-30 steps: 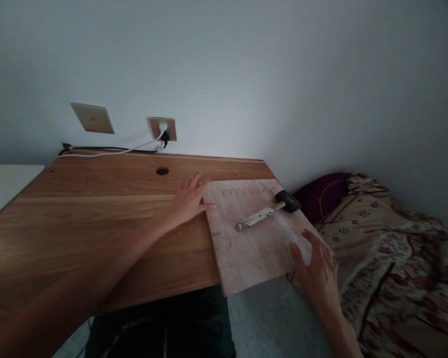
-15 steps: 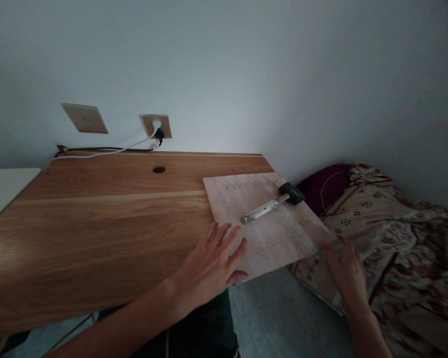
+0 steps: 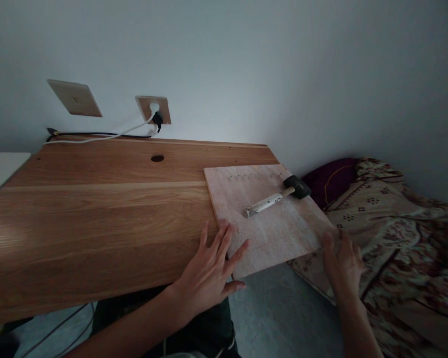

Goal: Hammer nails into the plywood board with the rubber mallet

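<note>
The board [image 3: 280, 231] already lies on the desk [image 3: 108, 219], untouched mallet [image 3: 267, 203] on it, beyond the spread left hand [image 3: 208, 268]; whether the right hand [image 3: 344, 261] grips its corner, I cannot tell.

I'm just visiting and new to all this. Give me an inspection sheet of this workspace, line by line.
Surface: wood-grain desk with a round hole towards the back.
Work things: flat board on the desk's right end, reaching past its edge; black-headed mallet lying on the board.
Clutter: white flat-topped item at the left, partly out of view.
Hands: left hand, fingers spread, at the board's near left corner; right hand at the near right corner, grip unclear.
Cables: white cable and black cable along the desk's back, leading towards the wall socket.
Surroundings: pale wall; patterned fabric and purple cloth at right.
</note>
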{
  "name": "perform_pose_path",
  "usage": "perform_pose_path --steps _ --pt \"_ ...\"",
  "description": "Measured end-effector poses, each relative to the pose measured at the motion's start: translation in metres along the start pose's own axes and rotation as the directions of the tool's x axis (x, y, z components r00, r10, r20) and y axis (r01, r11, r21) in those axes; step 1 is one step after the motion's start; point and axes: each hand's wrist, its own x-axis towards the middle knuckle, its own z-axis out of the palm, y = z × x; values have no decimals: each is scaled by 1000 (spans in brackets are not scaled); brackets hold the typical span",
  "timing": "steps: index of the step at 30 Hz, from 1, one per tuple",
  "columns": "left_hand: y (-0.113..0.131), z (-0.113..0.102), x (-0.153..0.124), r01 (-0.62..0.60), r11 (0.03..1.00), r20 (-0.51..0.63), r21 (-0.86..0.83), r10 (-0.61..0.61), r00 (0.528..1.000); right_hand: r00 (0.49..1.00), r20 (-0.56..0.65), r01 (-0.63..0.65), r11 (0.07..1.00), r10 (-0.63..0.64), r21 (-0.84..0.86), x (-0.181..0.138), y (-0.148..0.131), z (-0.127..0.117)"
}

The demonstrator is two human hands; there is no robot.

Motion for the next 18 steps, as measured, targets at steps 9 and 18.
perform_pose_path --steps 9,18 --pt "-18 -5 0 9 1000 7 -21 -9 1000 953 -143 246 957 -268 -152 0 4 0" --pt "-27 -9 5 31 996 7 -87 -31 999 932 -97 320 919 -348 -230 1 -1 -7"
